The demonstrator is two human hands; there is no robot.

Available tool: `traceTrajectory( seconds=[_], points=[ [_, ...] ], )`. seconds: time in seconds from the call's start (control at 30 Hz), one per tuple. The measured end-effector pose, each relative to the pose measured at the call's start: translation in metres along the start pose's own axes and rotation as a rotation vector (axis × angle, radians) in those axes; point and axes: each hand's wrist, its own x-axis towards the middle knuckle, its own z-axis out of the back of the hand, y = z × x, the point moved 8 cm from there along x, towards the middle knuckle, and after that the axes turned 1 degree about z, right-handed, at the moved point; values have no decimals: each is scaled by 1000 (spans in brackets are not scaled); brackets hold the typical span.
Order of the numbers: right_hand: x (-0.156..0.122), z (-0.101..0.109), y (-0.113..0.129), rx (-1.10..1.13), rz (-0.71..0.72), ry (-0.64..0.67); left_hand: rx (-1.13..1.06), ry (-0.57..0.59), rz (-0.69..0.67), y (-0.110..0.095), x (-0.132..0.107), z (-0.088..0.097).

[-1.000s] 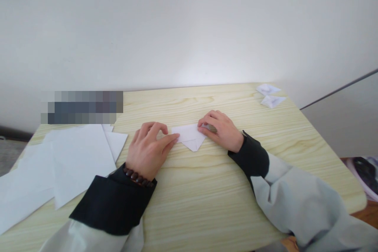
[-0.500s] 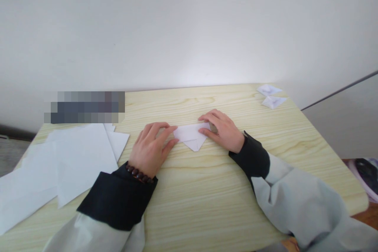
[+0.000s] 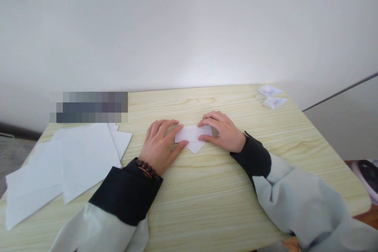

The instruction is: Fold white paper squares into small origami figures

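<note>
A small folded piece of white paper (image 3: pixel 193 134) lies on the wooden table (image 3: pixel 206 197), with a straight top band and a blunt point toward me. My left hand (image 3: pixel 162 139), with a dark bead bracelet at the wrist, has its thumb and fingers on the paper's left end. At the other end, my right hand (image 3: pixel 223 130) holds the right side between thumb and fingers. Parts of both paper ends are hidden under the fingertips.
Several loose white sheets (image 3: pixel 88 161) overlap on the table's left side. A blurred-out object (image 3: pixel 91 107) sits behind them. Two folded paper pieces (image 3: pixel 274 102) rest at the far right corner. A white wall (image 3: pixel 189 27) stands behind the table.
My left hand has moved right, further over the paper's left end. The paper's upper band looks deeper, and less of the point shows below it. My right hand has barely moved.
</note>
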Motion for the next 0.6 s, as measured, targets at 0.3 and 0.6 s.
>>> traceTrajectory(
  seconds=[0.3, 0.6],
  points=[
    [4, -5, -1, -23, -144, -7, -28, 19, 40, 4, 1, 0],
    [-1, -5, 5, 57, -162, 51, -69, 32, 66, 5, 0, 1]
  ],
)
